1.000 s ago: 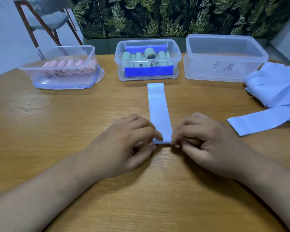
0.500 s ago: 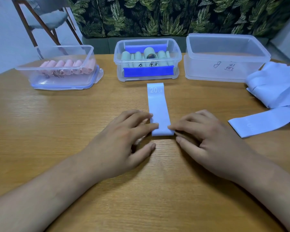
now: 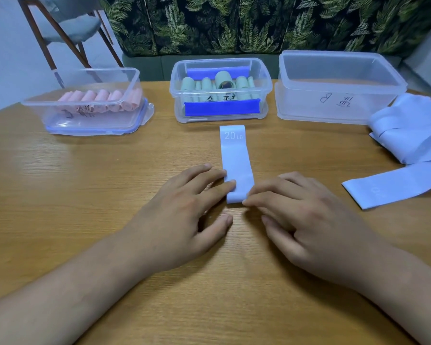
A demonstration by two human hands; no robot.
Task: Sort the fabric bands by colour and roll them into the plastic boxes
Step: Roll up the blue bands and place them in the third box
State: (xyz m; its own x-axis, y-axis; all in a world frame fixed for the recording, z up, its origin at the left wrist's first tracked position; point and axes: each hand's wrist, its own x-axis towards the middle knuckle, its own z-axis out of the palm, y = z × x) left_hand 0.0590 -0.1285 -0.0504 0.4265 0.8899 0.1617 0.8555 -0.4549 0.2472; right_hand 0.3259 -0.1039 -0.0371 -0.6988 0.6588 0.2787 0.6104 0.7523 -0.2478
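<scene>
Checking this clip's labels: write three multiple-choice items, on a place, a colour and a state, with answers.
1. The loose blue bands lie: A) in the left box B) at the table's right edge C) on the chair.
2. The rolls in the middle box are: A) pink B) green C) black.
3. The right box is: A) lidded B) full C) open, without rolls.
B, they are heaped beside the right box; B, pale green shows through the clear wall; C, no lid, nothing inside.
</scene>
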